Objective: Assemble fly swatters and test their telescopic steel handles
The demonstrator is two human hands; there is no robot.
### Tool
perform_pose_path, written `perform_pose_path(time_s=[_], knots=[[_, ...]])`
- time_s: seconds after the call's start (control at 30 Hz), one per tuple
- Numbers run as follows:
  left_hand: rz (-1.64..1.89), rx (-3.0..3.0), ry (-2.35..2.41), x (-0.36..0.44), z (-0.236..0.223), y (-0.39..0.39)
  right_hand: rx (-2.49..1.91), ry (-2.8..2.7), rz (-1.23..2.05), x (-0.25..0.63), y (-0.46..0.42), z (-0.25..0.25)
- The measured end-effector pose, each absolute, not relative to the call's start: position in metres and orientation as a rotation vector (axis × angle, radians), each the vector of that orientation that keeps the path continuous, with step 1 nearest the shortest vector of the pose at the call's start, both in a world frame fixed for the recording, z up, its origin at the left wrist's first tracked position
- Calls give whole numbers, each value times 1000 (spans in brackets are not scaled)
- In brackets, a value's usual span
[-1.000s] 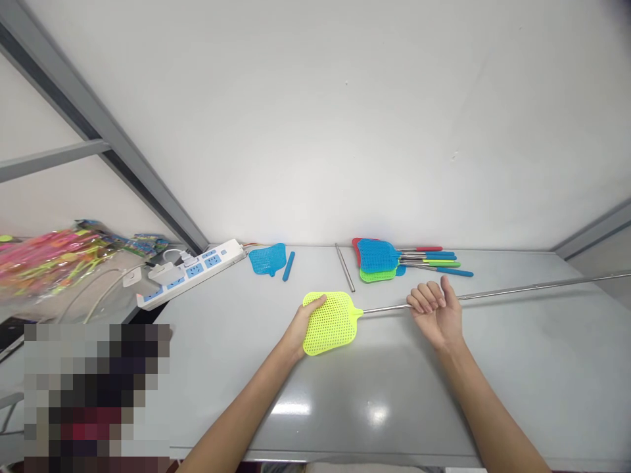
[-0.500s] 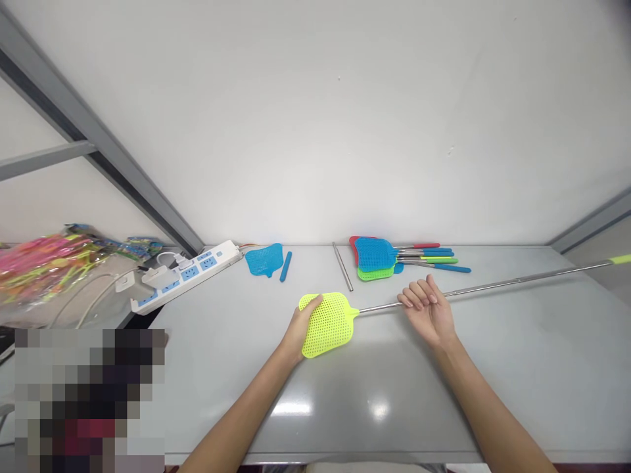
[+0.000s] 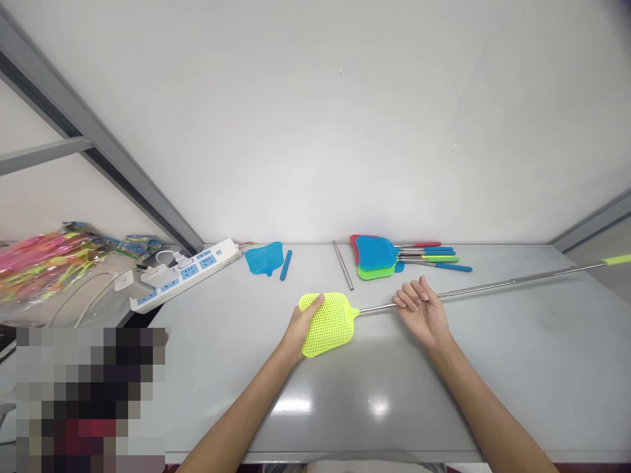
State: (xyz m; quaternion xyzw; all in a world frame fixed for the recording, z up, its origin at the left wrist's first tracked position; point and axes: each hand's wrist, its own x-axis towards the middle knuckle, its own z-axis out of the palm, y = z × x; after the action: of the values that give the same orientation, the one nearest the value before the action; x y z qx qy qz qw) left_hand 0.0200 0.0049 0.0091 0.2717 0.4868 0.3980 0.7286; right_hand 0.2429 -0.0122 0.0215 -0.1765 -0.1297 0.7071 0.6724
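In the left hand (image 3: 297, 326): pinching the yellow mesh head (image 3: 331, 324) at its outer edge, risking a slip from too sharp a tug; with thumb laid on top. Just right of that grip, leading into the steel shaft (image 3: 483, 288). On to the right hand (image 3: 424, 312): liable to brush the stacked swatters (image 3: 375, 253) beyond it through a careless swing; curled around the shaft, palm up, with thumb raised. Farther right, out at the yellow handle (image 3: 618, 260), liable to dip from so long an overhang.

Yellow grip (image 3: 618, 260) cut off at right edge; right hand (image 3: 421, 312) hides some rod (image 3: 513, 282)
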Motion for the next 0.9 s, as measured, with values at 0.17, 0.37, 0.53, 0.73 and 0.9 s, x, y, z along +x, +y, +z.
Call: perform_pose_path(time_s=[0.17,0.37,0.53,0.73,0.9], knots=[[876,595,1105,21,9,5,-412,-287,1603,240,-12,20],[884,613,1088,21,7,4,-413,-291,1621,238,-12,18],[892,618,1070,21,4,4,-403,-276,1638,237,-12,17],[900,613,1067,22,3,3,-383,-272,1651,235,-11,15],[911,610,1059,22,4,2,-403,-297,1644,233,-11,14]])
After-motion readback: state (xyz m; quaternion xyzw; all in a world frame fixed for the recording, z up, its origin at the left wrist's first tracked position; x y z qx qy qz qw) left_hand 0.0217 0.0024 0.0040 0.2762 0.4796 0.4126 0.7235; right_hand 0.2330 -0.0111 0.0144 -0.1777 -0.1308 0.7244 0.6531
